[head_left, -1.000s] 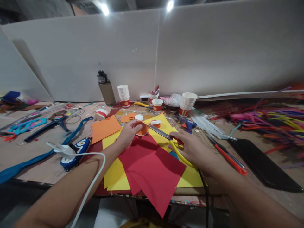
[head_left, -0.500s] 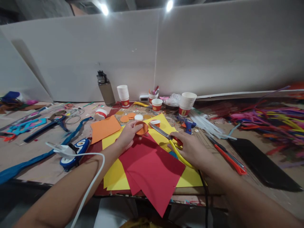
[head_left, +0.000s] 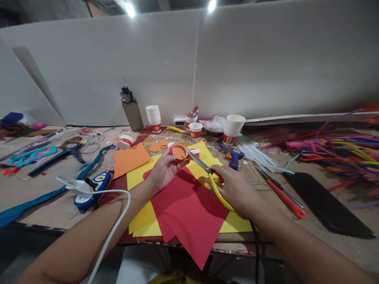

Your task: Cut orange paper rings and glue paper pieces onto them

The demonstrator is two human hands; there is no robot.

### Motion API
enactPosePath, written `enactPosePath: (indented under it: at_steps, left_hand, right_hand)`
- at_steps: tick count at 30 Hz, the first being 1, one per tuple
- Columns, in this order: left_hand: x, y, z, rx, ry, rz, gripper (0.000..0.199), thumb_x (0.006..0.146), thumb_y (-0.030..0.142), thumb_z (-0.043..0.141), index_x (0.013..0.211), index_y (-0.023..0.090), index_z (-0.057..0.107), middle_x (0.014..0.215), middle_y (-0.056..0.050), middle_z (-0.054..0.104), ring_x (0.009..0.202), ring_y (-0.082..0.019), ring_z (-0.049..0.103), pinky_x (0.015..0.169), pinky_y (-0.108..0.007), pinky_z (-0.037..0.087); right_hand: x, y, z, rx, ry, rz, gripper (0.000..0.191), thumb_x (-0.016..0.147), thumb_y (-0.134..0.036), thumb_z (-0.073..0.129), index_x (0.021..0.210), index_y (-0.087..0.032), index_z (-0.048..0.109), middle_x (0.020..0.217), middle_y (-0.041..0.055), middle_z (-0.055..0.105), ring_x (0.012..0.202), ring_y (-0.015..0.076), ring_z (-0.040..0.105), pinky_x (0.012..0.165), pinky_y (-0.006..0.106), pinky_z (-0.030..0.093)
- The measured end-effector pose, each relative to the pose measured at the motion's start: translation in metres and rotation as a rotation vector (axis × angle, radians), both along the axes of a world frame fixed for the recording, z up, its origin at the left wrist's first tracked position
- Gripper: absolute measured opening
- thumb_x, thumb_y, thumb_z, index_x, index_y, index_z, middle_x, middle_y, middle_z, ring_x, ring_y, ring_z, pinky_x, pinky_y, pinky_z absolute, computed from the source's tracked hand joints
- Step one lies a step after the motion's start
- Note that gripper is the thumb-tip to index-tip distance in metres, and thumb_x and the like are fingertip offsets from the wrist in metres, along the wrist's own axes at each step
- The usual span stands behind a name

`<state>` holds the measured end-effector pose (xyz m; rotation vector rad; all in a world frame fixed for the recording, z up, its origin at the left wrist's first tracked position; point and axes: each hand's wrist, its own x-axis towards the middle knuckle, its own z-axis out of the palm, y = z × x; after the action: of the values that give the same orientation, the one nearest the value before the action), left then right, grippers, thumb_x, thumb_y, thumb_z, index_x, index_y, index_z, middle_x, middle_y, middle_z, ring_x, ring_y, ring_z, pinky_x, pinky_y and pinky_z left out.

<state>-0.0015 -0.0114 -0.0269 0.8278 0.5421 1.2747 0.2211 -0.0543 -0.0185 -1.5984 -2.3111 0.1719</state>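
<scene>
Left hand [head_left: 162, 171], clamped on the cup [head_left: 179, 152], has rolled palm-up, turning the cup's interior toward me beside the scissors [head_left: 203, 165], which my right hand [head_left: 235, 187] grips; access apparently improves

The table [head_left: 26, 189] bears a bottle [head_left: 132, 115] and, seemingly, pipe cleaners [head_left: 343, 152].

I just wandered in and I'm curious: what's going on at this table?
A person's left hand holds a small cup-like piece, orange inside, while the right hand holds yellow-handled scissors with the tips close to its rim. Red paper and yellow paper lie beneath; orange discs lie farther back.
</scene>
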Motion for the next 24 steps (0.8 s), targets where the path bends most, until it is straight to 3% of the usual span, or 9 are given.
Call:
enactPosePath:
  at_steps: [4, 11, 16, 24]
  left_hand:
    - [0.0000, -0.0020, 0.0034, 0.038, -0.007, -0.018, 0.045, 0.078, 0.013, 0.059, 0.122, 0.022, 0.055, 0.116, -0.005, 0.065, 0.104, -0.016, 0.064, 0.104, -0.039, 0.046]
    - [-0.0011, -0.0045, 0.0050, 0.063, -0.042, 0.014, 0.038, 0.081, 0.016, 0.065, 0.118, 0.025, 0.058, 0.115, -0.002, 0.064, 0.102, -0.015, 0.063, 0.106, -0.043, 0.046]
    - [-0.0009, -0.0043, 0.0014, 0.076, -0.022, 0.031, 0.042, 0.077, 0.016, 0.072, 0.115, 0.027, 0.058, 0.118, -0.001, 0.061, 0.100, -0.014, 0.063, 0.103, -0.042, 0.048]
    - [0.0043, -0.0073, -0.0048, 0.130, 0.099, 0.009, 0.051, 0.072, 0.017, 0.078, 0.117, 0.027, 0.056, 0.126, -0.001, 0.057, 0.105, -0.015, 0.060, 0.099, -0.036, 0.049]
  right_hand:
    - [0.0007, -0.0004, 0.0029, 0.014, 0.054, 0.017, 0.034, 0.092, -0.048, 0.051, 0.108, -0.020, 0.060, 0.092, 0.0082, 0.063, 0.073, 0.0193, 0.058, 0.066, 0.029, 0.040]
    - [-0.0016, -0.0020, 0.0049, -0.010, 0.193, 0.018, 0.039, 0.091, -0.045, 0.053, 0.119, -0.017, 0.053, 0.109, 0.0126, 0.054, 0.094, 0.0226, 0.058, 0.084, 0.033, 0.045]
    - [-0.0026, 0.0001, 0.0027, -0.080, 0.184, 0.006, 0.035, 0.091, -0.044, 0.053, 0.115, -0.018, 0.055, 0.103, 0.0101, 0.057, 0.089, 0.0221, 0.058, 0.080, 0.033, 0.045]
    - [-0.0070, -0.0022, 0.0035, -0.039, 0.125, -0.010, 0.038, 0.093, -0.047, 0.050, 0.116, -0.017, 0.054, 0.104, 0.0118, 0.057, 0.091, 0.0231, 0.057, 0.081, 0.033, 0.044]
